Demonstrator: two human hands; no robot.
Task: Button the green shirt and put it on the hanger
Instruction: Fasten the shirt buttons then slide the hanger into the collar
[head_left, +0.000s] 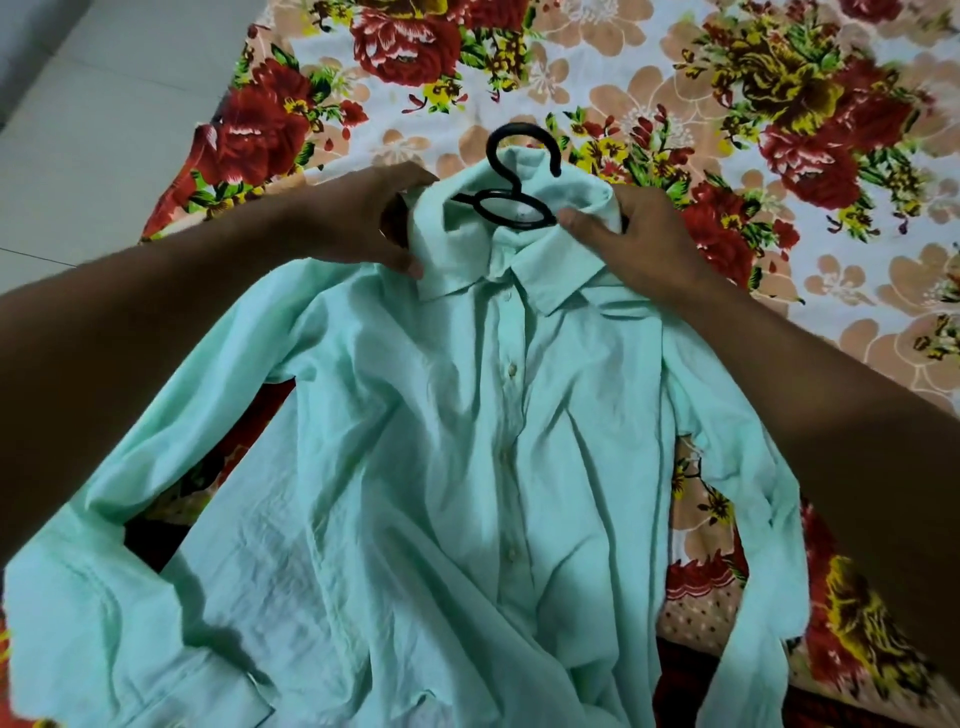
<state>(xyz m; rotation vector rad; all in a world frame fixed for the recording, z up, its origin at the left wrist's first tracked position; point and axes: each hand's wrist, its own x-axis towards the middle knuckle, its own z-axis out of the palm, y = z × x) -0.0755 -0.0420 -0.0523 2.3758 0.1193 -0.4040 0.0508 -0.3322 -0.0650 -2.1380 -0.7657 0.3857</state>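
Bedsheet: floral, spread over bed.
Green shirt: front up on bedsheet, placket buttoned, sleeves spread to both sides.
My left hand: gripping shirt's collar, left side.
My right hand: pinching collar, right side.
Hanger: black, inside neck opening, hook poking out past collar.

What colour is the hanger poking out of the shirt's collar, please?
Black; the hanger shows clearly against the pale green shirt in the head view.

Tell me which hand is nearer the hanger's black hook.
Right. The right hand touches the hanger's loop just below the hook; the left hand grips the collar farther off.
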